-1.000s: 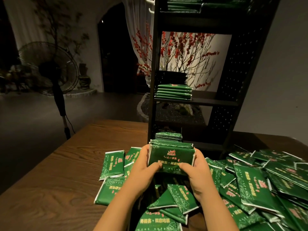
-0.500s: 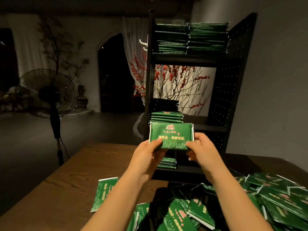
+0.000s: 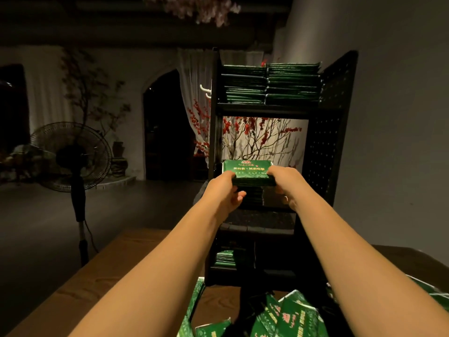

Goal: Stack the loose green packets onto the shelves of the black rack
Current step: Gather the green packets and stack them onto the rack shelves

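Head view: both hands hold a bundle of green packets at the black rack's middle shelf.

Left hand [image 3: 224,190] grips the bundle of packets [image 3: 250,172] at its left end, right hand [image 3: 283,177] at its right end, fingers curled round it; hands apart, arms stretched forward. Black rack [image 3: 328,142] stands on the wooden table [image 3: 102,283]. Top shelf carries two stacks [image 3: 269,85] side by side; bottom shelf a small stack [image 3: 224,257]. Loose packets [image 3: 279,314] lie on the table near the rack's foot. Standing fan [image 3: 71,155] at left, on the floor.
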`<state>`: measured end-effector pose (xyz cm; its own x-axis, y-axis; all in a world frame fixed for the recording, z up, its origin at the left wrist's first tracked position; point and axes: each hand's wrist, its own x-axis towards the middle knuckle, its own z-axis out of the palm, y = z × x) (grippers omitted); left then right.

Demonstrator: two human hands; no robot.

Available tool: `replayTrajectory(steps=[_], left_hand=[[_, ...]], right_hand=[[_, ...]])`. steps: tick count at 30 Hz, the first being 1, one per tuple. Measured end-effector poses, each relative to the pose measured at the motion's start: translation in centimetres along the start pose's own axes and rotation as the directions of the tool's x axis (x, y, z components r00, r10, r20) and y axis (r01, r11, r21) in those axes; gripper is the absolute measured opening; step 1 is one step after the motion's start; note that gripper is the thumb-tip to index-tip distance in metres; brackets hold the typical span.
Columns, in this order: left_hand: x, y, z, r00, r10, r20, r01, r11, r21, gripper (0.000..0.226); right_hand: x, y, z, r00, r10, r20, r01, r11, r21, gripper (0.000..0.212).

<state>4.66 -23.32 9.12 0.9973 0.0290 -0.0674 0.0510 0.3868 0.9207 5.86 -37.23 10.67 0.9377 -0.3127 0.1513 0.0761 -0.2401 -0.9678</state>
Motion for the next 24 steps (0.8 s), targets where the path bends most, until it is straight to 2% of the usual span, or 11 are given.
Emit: replayTrajectory(steps=[3,9,12,15,24], left_hand=[[0.5,0.2,0.1,1.0,-0.015,0.001,0.015,0.998,-0.066,0.02],[0.7,-0.6,-0.1,0.997,-0.069,0.034,0.074,0.974,-0.214,0.02],[0.7,-1.1,-0.4,0.998,-0.055,0.008,0.055,0.961,-0.27,0.012],[0.9,-1.6,-0.7,0.999,-0.04,-0.025,0.03,0.949,-0.312,0.005],[0.9,-2.5,-1.1,0.997,0.007,-0.072,-0.028,0.957,-0.288,0.015]], right_hand=[[0.8,-0.2,0.1,0.999,0.036,-0.004,-0.036,0.999,0.002,0.032],[1.4,0.9,0.4,0.995,0.048,0.085,-0.053,0.997,0.058,0.019],[1.8,2.0,0.5,0.999,0.033,0.037,-0.035,0.998,0.058,0.025],[1.8,2.9,0.6,1.0,-0.006,0.019,0.004,0.997,0.077,0.021],[0.8,3.1,1.2,0.989,-0.142,0.033,0.142,0.99,0.004,0.024]])
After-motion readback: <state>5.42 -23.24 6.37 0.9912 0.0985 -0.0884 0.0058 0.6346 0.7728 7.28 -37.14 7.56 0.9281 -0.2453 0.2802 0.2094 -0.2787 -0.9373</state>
